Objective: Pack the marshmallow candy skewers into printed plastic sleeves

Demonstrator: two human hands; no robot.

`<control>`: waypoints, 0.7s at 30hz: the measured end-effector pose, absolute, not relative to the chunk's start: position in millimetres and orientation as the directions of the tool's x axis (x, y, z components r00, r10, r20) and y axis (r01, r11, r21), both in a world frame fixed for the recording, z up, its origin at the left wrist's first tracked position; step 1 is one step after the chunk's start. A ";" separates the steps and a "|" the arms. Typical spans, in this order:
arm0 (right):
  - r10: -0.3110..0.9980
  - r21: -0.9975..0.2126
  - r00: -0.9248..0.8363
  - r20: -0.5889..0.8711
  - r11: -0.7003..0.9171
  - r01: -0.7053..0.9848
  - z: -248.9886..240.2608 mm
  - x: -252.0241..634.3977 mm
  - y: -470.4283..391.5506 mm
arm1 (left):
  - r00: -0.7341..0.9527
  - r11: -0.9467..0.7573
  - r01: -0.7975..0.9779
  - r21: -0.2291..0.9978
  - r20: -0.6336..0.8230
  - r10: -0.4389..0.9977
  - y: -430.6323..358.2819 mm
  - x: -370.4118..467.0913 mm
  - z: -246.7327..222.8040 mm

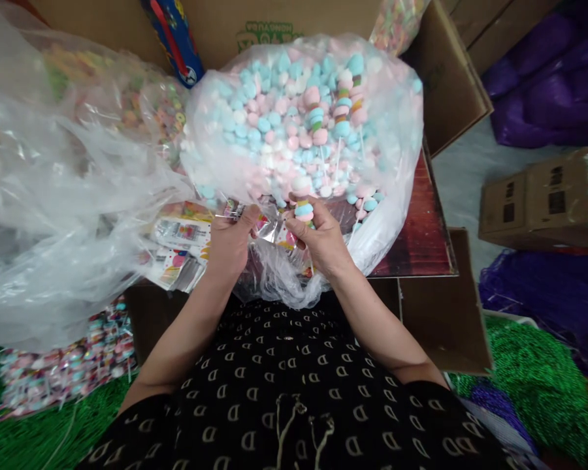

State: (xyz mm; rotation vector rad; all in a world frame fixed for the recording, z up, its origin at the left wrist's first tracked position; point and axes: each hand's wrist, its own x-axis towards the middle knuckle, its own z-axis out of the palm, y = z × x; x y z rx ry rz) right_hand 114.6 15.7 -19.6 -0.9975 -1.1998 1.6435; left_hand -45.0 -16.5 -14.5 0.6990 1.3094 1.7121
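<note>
My left hand (231,243) pinches the edge of a small printed clear wrapper (269,228), low in front of a big plastic bag of candies. Between the thumb and fingers of my right hand (321,236) is a marshmallow skewer (304,210) in pink, blue and white, held upright at the wrapper's right end. Whether its lower part is inside the wrapper I cannot tell. Several finished-looking skewers (342,108) lie on the pink, blue and white marshmallows (274,124) in the open bag. A stack of printed wrappers (183,238) lies beside my left hand.
Clear bags of ring candies (127,98) fill the left side. A blue packet (174,42) stands at the back by a cardboard box (451,78). Wrapped skewers (73,365) lie low left. The dark red table edge (416,241) shows at right, with cartons (534,199) beyond.
</note>
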 end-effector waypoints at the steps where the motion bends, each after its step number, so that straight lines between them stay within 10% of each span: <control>1: 0.936 -0.967 -0.333 -0.115 -0.181 -0.177 -20.0 114.3 15.1 | -0.496 -0.114 -0.250 0.962 -0.026 0.868 -16.9 -43.9 -14.6; 21: 0.974 -0.983 -0.220 -0.046 -0.083 -0.163 -26.5 114.8 19.4 | -0.391 -0.031 -0.432 0.901 -0.156 0.907 -24.3 -39.4 -6.7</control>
